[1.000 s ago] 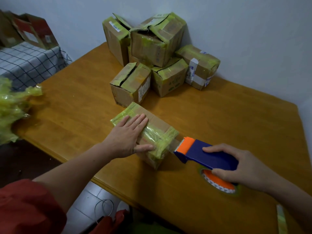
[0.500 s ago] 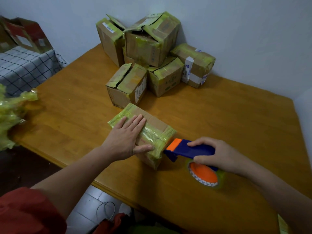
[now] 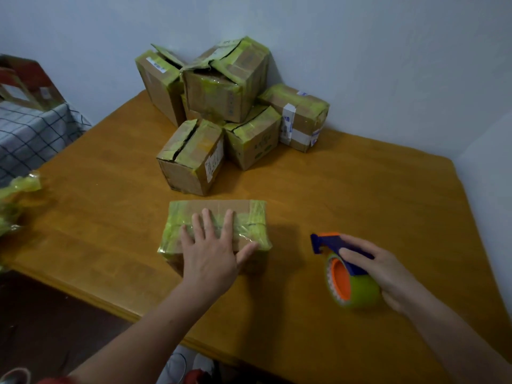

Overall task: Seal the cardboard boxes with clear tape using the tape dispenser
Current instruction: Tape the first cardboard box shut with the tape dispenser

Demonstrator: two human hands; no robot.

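One broad orange-brown wooden table [image 3: 360, 189] carries everything: a pile of taped brown cardboard boxes [image 3: 227, 87] at the wall and, nearer me, the flat tape-wrapped cardboard box [image 3: 216, 207], which I judge light, stiff, yet crushable. My left hand [image 3: 212, 253] presses it with straight fingers. Well apart to its right, my right hand [image 3: 388, 270] grips the blue-and-orange tape dispenser [image 3: 346, 275] by its handle, the surest hold.

No words or numbers can be read. The near box [image 3: 184, 164] in the pile has a white sticker [image 3: 214, 162] on its right side. The far left box [image 3: 160, 87] and the right box [image 3: 304, 112] have stickers too, all too blurry.
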